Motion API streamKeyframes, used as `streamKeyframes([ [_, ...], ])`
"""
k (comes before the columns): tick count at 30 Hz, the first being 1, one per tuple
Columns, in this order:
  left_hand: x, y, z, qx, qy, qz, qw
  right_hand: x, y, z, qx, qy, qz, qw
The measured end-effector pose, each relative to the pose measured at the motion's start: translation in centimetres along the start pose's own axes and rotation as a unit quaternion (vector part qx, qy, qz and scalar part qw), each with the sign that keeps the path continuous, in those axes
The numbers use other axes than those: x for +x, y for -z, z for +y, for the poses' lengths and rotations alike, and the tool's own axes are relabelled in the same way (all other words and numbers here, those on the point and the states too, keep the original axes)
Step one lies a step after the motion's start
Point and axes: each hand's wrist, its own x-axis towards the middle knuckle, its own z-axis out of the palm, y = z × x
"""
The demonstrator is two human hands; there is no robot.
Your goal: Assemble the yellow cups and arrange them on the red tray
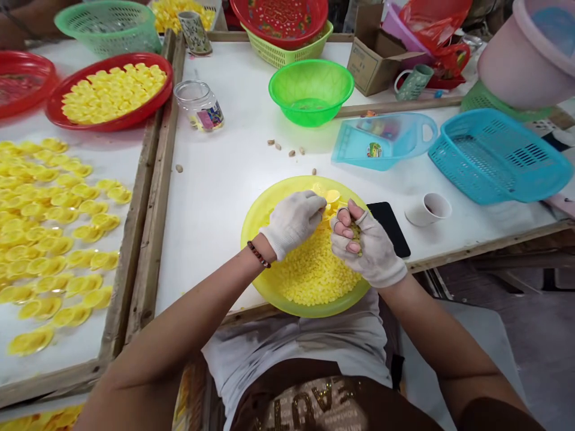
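at the left, a wooden-framed board carries yellow petal-shaped pieces in loose rows; at the far left, a red plastic tray holds a dense layer of the same pieces; centre, a yellow-green plastic bowl contains a large heap of small yellow beads, with a few flat yellow pieces at its far side; the left hand, in a white cotton glove, pinches at the flat pieces; the right hand, in a glove leaving the fingertips bare, is curled around some of the beads; the hands are close together above the bowl, not clamped on one shared item; right of the bowl lies a black phone; further right stands a teal plastic basket; the beads in the bowl far outnumber the pieces in hand.
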Motion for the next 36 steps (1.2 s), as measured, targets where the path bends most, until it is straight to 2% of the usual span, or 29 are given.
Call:
streamKeyframes([
  [3, -0.1, 0.5, -0.1, -0.001, 0.022, 0.008, 1.000, -0.2, -0.4, -0.4, -0.025, 0.051, -0.005, 0.998],
  [6, -1.8, 1.6, 0.0, -0.085, 0.126, -0.004, 0.988, 0.2, -1.8, -0.8, -0.067, 0.123, -0.005, 0.990],
  [9, -3.7, 2.3, 0.6, -0.205, 0.238, -0.051, 0.948, 1.0, -3.7, -0.7, -0.104, 0.190, -0.006, 0.976],
  [12, -4.8, 2.5, 1.2, -0.269, 0.293, -0.078, 0.914, 1.8, -5.0, 0.2, -0.139, 0.231, -0.018, 0.963],
  [15, -5.3, 2.7, 1.5, -0.300, 0.324, -0.087, 0.893, 2.3, -5.4, 1.2, -0.160, 0.258, -0.032, 0.952],
  [19, -5.8, 2.7, 1.3, -0.313, 0.344, -0.085, 0.881, 2.3, -5.2, 1.4, -0.170, 0.264, -0.024, 0.949],
  [24, -6.5, 3.0, 0.8, -0.347, 0.347, -0.068, 0.869, 1.3, -3.9, 1.1, -0.181, 0.272, -0.010, 0.945],
  [26, -6.8, 3.2, 0.8, -0.362, 0.353, -0.054, 0.861, 0.6, -3.1, 1.4, -0.220, 0.259, -0.015, 0.940],
  [28, -7.0, 3.4, 0.9, -0.373, 0.355, -0.038, 0.856, 0.1, -2.1, 2.0, -0.306, 0.238, -0.022, 0.922],
  [31, -7.4, 3.3, 1.1, -0.386, 0.346, -0.025, 0.855, -0.1, -1.2, 2.7, -0.465, 0.259, -0.028, 0.846],
  [33, -7.9, 3.0, 1.2, -0.389, 0.332, -0.020, 0.859, -0.1, -0.9, 2.8, -0.524, 0.289, -0.027, 0.800],
  [36, -8.8, 2.6, 1.4, -0.355, 0.270, 0.005, 0.895, 0.1, -1.1, 2.6, -0.548, 0.294, -0.021, 0.783],
])
